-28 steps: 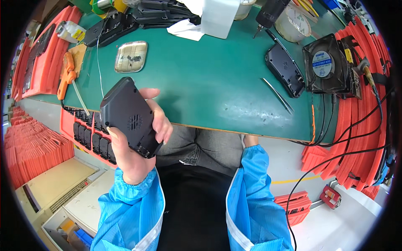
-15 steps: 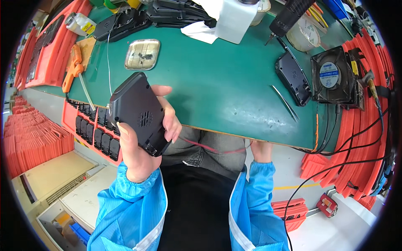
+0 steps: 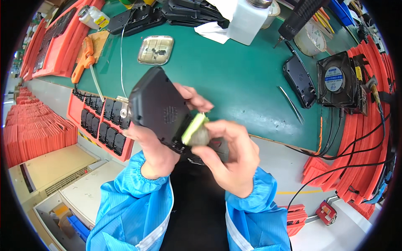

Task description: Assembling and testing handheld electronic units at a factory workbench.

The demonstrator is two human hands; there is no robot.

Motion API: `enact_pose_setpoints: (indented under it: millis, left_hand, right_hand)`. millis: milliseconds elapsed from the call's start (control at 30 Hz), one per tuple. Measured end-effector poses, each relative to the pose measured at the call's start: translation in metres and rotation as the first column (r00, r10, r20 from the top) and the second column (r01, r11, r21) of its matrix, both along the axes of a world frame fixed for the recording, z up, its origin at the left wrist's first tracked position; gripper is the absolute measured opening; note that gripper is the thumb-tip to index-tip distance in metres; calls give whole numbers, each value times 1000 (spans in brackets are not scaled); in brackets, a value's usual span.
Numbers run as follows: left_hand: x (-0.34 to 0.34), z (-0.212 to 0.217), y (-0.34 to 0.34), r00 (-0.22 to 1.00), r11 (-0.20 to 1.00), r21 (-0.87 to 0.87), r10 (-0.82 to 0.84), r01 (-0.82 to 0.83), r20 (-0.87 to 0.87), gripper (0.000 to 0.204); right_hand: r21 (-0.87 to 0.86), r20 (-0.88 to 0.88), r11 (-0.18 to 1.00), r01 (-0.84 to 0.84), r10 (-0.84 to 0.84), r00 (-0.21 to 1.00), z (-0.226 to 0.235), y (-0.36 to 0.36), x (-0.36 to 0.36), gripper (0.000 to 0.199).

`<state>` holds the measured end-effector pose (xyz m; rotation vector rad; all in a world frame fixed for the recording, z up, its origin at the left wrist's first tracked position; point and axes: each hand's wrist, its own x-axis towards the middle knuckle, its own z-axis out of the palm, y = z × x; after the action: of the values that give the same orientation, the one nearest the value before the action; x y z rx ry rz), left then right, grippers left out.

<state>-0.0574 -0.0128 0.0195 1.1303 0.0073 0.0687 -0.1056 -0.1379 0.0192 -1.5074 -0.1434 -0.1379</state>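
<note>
My left hand (image 3: 153, 152) grips a black plastic device housing (image 3: 157, 104), tilted above the table's front edge. The housing has a round pattern of speaker slots and an opening at its lower end. My right hand (image 3: 234, 157) pinches a small block (image 3: 196, 130), yellow-green on one face and greyish on the other, against or just beside that lower end. The block is slightly blurred, so its exact kind is unclear. A similar black housing (image 3: 299, 79) lies on the green table (image 3: 226, 79) at the right, with metal tweezers (image 3: 292, 104) next to it.
An orange glue gun (image 3: 85, 60) and a metal tray (image 3: 155, 50) are to the left and centre. Red trays of black parts (image 3: 104, 121) sit below the left edge. A fan (image 3: 335, 79), cables and an electric screwdriver (image 3: 297, 21) are at the right; a white bottle (image 3: 249, 21) stands behind.
My right hand has come up from below the table edge with the yellow-green block and reached the housing. My left hand and the housing have shifted slightly relative to the table.
</note>
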Motion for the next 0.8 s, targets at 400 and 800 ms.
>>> enact_pose_setpoints:
  millis: [400, 800]
  left_hand:
    - [-3, 7, 12, 989, 968, 202, -141, 147, -43, 121]
    - [-1, 14, 3, 991, 960, 246, -126, 134, -47, 108]
  right_hand:
    - [-215, -17, 974, -71, 69, 997, 1, 1, 8, 36]
    - [-25, -138, 971, -236, 231, 963, -7, -7, 7, 36]
